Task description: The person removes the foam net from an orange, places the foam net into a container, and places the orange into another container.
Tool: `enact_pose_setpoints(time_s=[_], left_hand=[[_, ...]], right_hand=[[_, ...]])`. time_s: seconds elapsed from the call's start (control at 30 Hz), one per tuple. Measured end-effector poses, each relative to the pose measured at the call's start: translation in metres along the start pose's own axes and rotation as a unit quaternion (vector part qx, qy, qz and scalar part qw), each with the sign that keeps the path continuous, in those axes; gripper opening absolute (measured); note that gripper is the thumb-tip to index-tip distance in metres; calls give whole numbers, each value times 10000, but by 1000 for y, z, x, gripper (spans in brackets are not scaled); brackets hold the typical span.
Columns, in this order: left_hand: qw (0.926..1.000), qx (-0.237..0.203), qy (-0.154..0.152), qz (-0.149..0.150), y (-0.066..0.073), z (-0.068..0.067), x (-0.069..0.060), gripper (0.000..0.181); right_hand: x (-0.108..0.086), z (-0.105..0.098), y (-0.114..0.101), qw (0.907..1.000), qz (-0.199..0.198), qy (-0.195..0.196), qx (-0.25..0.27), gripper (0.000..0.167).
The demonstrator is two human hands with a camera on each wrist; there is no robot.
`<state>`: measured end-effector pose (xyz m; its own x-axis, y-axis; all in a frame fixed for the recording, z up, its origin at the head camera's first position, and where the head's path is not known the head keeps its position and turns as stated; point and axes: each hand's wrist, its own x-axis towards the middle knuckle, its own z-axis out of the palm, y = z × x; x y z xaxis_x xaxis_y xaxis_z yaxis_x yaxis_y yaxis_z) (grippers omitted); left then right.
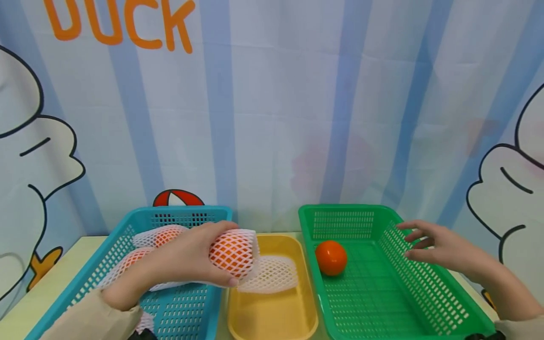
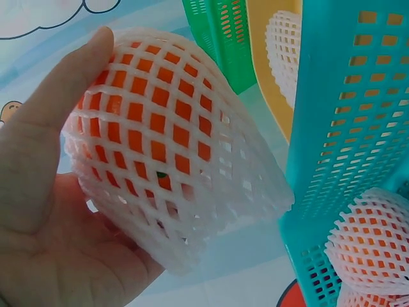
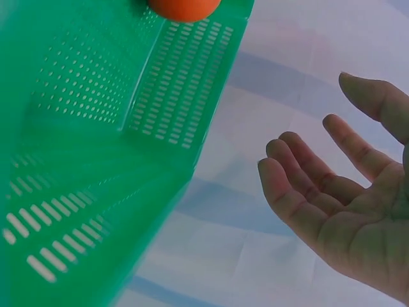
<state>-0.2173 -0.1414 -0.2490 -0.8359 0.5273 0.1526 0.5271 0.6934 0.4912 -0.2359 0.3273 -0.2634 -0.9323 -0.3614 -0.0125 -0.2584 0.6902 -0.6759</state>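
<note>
head view — left hand (image 1: 193, 252) grasping netted fruit (image 1: 232, 254), right hand (image 1: 442, 246) relaxed, orange lettering (image 1: 116, 21) (reading "duck") on backdrop (image 1: 284, 118)

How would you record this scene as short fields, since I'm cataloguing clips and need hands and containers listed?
Left hand: holds a netted orange fruit
Right hand: holds nothing
Blue basket: several netted fruits
Yellow tray: a white foam net, no fruit visible inside
Green basket: one bare orange fruit
</note>
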Motion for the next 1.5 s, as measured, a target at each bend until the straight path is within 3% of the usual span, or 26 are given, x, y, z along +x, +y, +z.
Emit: enact_pose_setpoints(time_s=[0.2,0.63,1.5], left_hand=[[9999,-72,-44,119,-1,4,3,85],[9999,-122,-98,56,3,9,8,83],[9990,-181,-136,374,12,21,21,82]], right_hand=[[5,6,-9,9996,-225,-82,119,62],[12,13,-24,9975,-693,-43,86,57],[27,31,-54,9949,-1004,-7,-97,52]])
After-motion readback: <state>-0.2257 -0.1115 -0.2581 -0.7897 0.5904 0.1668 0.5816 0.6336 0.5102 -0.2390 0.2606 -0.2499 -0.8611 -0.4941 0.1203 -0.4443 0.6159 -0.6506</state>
